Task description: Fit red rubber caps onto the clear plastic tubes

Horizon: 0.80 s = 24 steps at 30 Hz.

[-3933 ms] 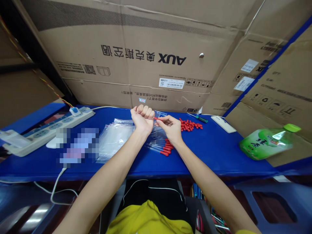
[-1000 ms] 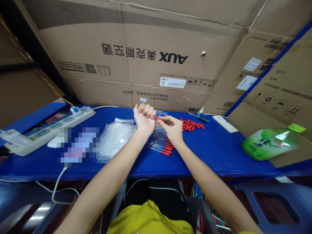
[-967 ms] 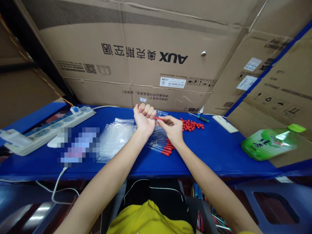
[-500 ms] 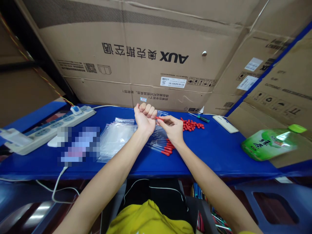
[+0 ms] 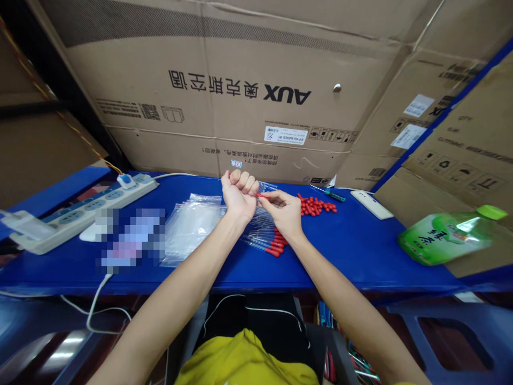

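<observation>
Small red plastic cap (image 5: pixel 261 195): smooth, bullet-shaped, raised above the middle of the table and pinched at its right end between thumb and forefinger of right hand (image 5: pixel 282 212). Long axis left to right, free end touching or nearly touching the left hand (image 5: pixel 239 191), the nearer hand on that side.

Left hand: curled shut in a fist, wrist up, contents hidden; cannot tell whether a tube sits inside.

Thin clear plastic tubes with red caps (image 5: pixel 267 241): laid side by side, just near of the right hand, capped ends to the right.

Loose heap of red caps (image 5: pixel 317 205): right of the hands, near.

Glossy clear plastic bags (image 5: pixel 192 224): flat stack, left of the hands.

Blue table top (image 5: pixel 352 251): smooth, matt.

White power strip (image 5: pixel 80 211): far left.

Green soft drink pouch (image 5: pixel 444 238): well apart, far right.

Brown corrugated cardboard box (image 5: pixel 224 59): behind the table.
</observation>
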Each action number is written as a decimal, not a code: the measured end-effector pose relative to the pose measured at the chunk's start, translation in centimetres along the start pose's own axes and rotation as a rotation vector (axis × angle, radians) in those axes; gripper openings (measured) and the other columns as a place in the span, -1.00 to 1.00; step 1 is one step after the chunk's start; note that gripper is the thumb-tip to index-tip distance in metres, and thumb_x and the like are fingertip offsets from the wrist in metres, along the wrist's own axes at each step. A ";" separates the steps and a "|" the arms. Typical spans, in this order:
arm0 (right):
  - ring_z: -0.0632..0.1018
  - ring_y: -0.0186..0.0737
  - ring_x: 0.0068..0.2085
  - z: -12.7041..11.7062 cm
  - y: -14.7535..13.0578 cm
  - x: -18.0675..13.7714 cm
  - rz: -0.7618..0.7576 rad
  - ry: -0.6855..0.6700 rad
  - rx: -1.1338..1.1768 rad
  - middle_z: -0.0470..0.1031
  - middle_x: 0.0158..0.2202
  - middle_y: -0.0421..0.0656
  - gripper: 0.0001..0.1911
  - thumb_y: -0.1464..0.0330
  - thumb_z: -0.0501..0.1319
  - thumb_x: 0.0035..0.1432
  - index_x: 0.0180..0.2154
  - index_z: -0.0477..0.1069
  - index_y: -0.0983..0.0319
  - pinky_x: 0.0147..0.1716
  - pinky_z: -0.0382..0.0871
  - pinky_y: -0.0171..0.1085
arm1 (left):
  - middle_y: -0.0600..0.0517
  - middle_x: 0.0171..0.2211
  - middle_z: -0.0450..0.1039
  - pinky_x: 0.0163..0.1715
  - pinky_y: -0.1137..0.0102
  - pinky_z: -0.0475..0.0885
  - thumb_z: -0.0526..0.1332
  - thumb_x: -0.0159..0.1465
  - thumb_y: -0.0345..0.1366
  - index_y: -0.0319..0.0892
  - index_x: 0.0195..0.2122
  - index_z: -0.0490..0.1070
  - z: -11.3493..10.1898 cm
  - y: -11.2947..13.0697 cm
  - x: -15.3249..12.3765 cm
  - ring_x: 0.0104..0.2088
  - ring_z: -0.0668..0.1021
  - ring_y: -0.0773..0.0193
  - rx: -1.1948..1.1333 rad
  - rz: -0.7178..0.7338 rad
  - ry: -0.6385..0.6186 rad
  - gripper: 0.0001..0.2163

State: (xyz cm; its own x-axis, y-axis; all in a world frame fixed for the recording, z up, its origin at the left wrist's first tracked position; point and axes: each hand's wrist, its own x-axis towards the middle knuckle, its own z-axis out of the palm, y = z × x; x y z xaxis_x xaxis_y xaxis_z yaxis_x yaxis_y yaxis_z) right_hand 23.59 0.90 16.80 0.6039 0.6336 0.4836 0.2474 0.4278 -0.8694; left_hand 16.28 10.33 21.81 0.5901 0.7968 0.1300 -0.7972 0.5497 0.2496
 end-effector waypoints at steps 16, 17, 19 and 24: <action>0.69 -0.19 -0.40 -0.4 -0.1 0.4 0.155 -0.111 0.175 0.66 -0.41 -0.18 -0.61 0.08 0.50 -0.01 -0.27 0.58 0.21 -0.30 0.65 -0.20 | 0.19 -0.67 -0.18 -0.70 0.44 0.02 -0.02 0.50 -0.16 -0.12 -0.54 -0.15 0.4 1.0 0.0 -0.71 0.03 0.43 0.029 -0.029 -0.077 -0.54; 0.69 -0.19 -0.39 -0.4 -0.2 0.4 0.136 -0.099 0.173 0.66 -0.41 -0.18 -0.62 0.09 0.51 -0.02 -0.28 0.58 0.21 -0.29 0.65 -0.20 | 0.19 -0.66 -0.18 -0.70 0.44 0.03 -0.02 0.50 -0.17 -0.12 -0.54 -0.14 0.4 1.0 0.0 -0.71 0.03 0.43 0.029 -0.034 -0.083 -0.54; 0.69 -0.18 -0.37 -0.4 -0.3 0.3 0.096 -0.083 0.156 0.67 -0.38 -0.18 -0.64 0.12 0.52 -0.03 -0.27 0.58 0.21 -0.26 0.65 -0.18 | 0.19 -0.66 -0.18 -0.70 0.45 0.03 -0.03 0.51 -0.17 -0.12 -0.54 -0.14 0.4 1.0 -0.1 -0.71 0.04 0.43 0.018 -0.036 -0.093 -0.54; 0.69 -0.16 -0.32 -0.5 -0.5 0.0 0.033 -0.087 0.075 0.67 -0.34 -0.18 -0.60 0.15 0.54 -0.07 -0.22 0.59 0.19 -0.22 0.66 -0.17 | 0.18 -0.65 -0.17 -0.70 0.44 0.04 -0.06 0.51 -0.19 -0.12 -0.54 -0.14 0.3 1.0 0.0 -0.70 0.05 0.43 -0.032 -0.046 -0.138 -0.56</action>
State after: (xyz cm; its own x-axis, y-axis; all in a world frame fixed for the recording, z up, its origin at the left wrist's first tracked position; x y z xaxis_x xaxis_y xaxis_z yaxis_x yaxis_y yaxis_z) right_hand 23.83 0.41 17.21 0.5421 0.7004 0.4643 0.1689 0.4504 -0.8767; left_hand 15.53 10.79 22.32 0.6365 0.7295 0.2504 -0.7711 0.5946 0.2280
